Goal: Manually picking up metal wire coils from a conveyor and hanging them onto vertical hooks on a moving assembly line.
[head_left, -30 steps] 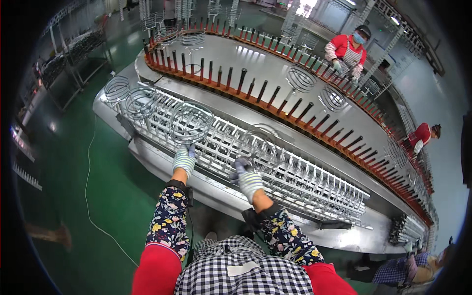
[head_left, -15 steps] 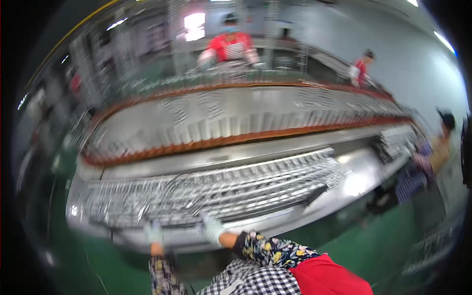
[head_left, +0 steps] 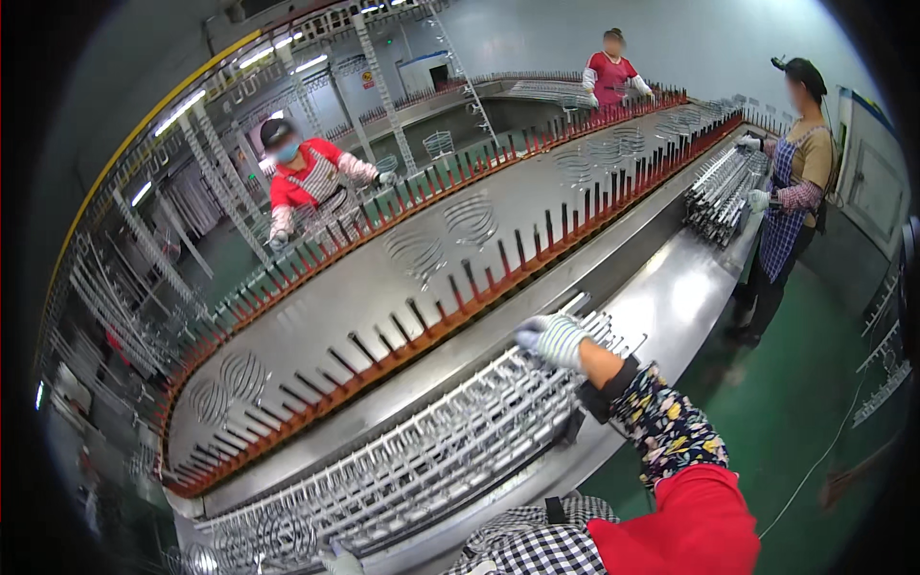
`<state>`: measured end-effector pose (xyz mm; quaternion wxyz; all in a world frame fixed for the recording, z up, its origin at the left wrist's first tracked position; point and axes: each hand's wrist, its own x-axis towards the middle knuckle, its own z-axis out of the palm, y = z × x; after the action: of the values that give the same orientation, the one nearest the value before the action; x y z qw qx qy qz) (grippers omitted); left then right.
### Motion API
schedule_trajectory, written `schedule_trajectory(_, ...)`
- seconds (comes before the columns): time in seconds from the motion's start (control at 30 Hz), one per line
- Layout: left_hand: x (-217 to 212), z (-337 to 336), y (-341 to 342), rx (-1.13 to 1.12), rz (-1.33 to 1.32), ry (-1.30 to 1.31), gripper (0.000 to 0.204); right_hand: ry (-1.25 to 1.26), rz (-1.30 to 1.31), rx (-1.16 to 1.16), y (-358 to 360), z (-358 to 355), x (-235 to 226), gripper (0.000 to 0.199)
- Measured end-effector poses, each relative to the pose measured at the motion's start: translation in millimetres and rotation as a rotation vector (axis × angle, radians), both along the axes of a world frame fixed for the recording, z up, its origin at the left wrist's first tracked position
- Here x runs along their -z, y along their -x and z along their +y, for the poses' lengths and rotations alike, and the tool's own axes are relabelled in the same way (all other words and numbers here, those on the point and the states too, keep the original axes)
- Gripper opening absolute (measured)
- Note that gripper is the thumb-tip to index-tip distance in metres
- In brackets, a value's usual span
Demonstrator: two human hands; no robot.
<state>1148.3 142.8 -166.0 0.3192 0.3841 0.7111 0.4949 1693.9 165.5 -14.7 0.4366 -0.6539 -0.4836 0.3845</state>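
A long pile of silvery metal racks, made of bars with rows of short hooks, lies along the near side of the metal bench. My right hand, in a striped knit glove with grey fingertips, is closed over a rack near the pile's right end. The part under my fingers is hidden. At the lower edge, my left hand, gloved too, is by the pile's near left part. Only a bit of it shows, and its grip cannot be made out. Round wire grilles lie at the pile's left end.
Behind the pile runs a conveyor loop edged with upright dark pins on an orange-brown base. Wire grilles lie on its metal middle. A person at the right handles another rack pile. Two people stand beyond.
The view has swung to the right and sharpened. My right hand has gone from the bench's front edge to the pile's right end. My left hand is now mostly out of the picture.
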Motion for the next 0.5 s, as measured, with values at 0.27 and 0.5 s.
schedule_trajectory(0.27, 46, 5, 19, -0.141, 0.163, -0.045, 0.05, 0.061, 0.159, 0.246, -198, 118, 41, 0.034)
schedule_trajectory(0.5, -20, -5, -62, -0.179, 0.216, -0.001, 0.041, 0.052, -0.056, 0.619, -274, 250, 103, 0.053)
